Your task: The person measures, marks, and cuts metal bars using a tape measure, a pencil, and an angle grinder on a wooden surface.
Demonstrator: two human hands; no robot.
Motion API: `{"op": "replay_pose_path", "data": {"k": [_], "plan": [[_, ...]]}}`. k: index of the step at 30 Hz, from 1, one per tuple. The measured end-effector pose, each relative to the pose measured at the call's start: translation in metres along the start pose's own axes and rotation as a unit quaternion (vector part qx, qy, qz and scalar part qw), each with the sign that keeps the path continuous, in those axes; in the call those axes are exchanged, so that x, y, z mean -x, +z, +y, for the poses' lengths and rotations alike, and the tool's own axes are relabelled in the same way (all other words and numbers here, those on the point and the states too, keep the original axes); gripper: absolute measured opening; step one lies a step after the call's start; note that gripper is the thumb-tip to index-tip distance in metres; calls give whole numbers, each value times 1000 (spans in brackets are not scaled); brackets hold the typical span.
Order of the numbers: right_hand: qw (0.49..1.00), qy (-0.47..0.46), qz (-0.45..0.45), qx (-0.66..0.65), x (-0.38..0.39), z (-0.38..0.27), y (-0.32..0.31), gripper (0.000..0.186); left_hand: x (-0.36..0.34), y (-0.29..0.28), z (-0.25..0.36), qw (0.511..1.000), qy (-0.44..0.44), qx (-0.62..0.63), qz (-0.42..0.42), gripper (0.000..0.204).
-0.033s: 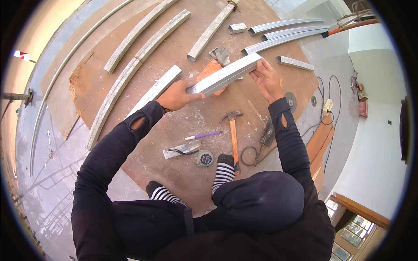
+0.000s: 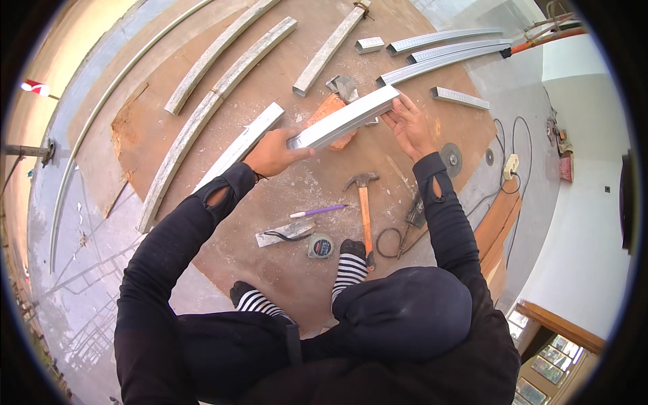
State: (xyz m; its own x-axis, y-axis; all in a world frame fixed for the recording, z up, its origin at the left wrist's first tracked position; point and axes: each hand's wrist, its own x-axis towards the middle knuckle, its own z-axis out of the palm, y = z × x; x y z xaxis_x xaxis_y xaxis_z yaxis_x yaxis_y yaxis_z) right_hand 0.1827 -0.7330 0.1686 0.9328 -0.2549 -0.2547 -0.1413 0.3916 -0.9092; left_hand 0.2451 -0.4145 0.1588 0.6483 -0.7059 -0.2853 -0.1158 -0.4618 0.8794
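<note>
A short, shiny metal channel [image 2: 345, 120] is held up in front of me at a slant, its right end farther away than its left. My left hand [image 2: 273, 154] grips the near left end, with the thumb along the lower side. At the far right end, the fingers of my right hand [image 2: 412, 128] touch the end and edge of the channel. Below it, partly hidden, lies an orange brick piece [image 2: 327, 108] with a grey metal scrap [image 2: 345, 88] behind it. Another long pale metal channel [image 2: 243, 142] lies on the board just beyond my left hand.
On the brown board [image 2: 283, 196] lie a hammer [image 2: 365, 216], a purple pen [image 2: 320, 210], a tape measure [image 2: 320, 247], a power tool [image 2: 415, 214] and a grey disc [image 2: 451, 158]. Several metal channels [image 2: 445, 50] lie farther off. A white socket block [image 2: 511, 166] with cables is at right.
The channel and my right hand have shifted slightly to the left. Both hands keep their places at its ends.
</note>
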Motion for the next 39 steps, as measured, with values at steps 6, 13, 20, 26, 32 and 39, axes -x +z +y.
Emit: {"op": "replay_pose_path", "data": {"k": [6, 13, 20, 26, 32, 39], "plan": [[979, 31, 91, 181, -21, 50, 2, 46, 7, 27, -10, 976, -22, -176, 127, 49], [987, -7, 116, 109, -52, 65, -12, 46, 5, 61, -26, 958, -26, -168, 229, 50], [935, -89, 260, 224, -7, 52, -13, 52, 28, 59, -32, 949, -16, -161, 269, 51], [914, -106, 257, 296, 91, 97, -29, 29, 25, 63, -35, 944, 7, -178, 277, 48], [921, -44, 239, 304, 137, 128, -24, 23, 19, 61, -35, 942, 12, -180, 284, 48], [928, -31, 225, 296, 130, 129, -25, 23, 19, 62, -30, 937, 2, -188, 294, 52]]}}
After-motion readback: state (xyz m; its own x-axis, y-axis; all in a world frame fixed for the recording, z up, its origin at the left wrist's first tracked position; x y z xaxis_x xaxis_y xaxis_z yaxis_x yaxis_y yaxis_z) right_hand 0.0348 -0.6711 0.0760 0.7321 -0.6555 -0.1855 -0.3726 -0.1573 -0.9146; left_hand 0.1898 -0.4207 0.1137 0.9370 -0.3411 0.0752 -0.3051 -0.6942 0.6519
